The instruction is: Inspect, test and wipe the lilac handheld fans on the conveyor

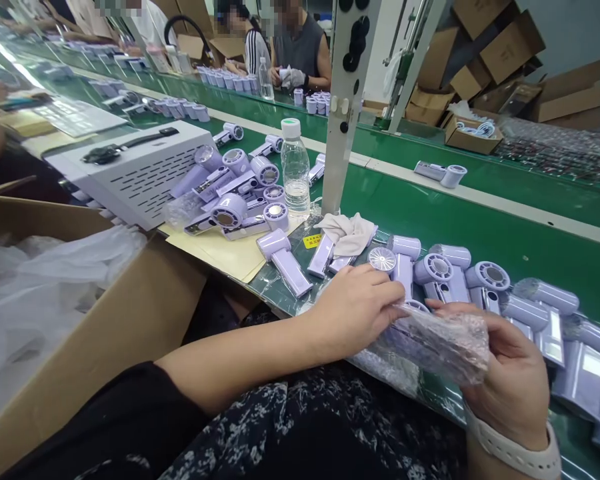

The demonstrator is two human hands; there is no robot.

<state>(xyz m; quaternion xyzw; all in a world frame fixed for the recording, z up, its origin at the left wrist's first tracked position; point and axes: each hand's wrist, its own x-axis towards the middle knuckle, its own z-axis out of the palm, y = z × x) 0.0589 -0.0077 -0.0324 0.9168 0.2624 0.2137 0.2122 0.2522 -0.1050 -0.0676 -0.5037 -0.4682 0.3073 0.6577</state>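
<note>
My left hand (355, 307) is closed, its fingers pinching the left end of a clear plastic bag (445, 343) in front of my lap. Something lilac shows through the bag near my left fingertips. My right hand (510, 373), with a pale band on the wrist, is wrapped round the bag's other end. Just beyond both hands, several lilac handheld fans (490, 277) lie in a row along the table edge. A white cloth (347, 233) rests over fans left of that row. One lilac fan (290, 267) lies apart from the rest.
A pile of lilac fans (230, 210) lies by a white metal box (145, 173). A water bottle (295, 173) stands beside a metal post (341, 120). At the lower left is a cardboard box (150, 320) with plastic bags. People sit across the green conveyor (395, 200), which carries one fan.
</note>
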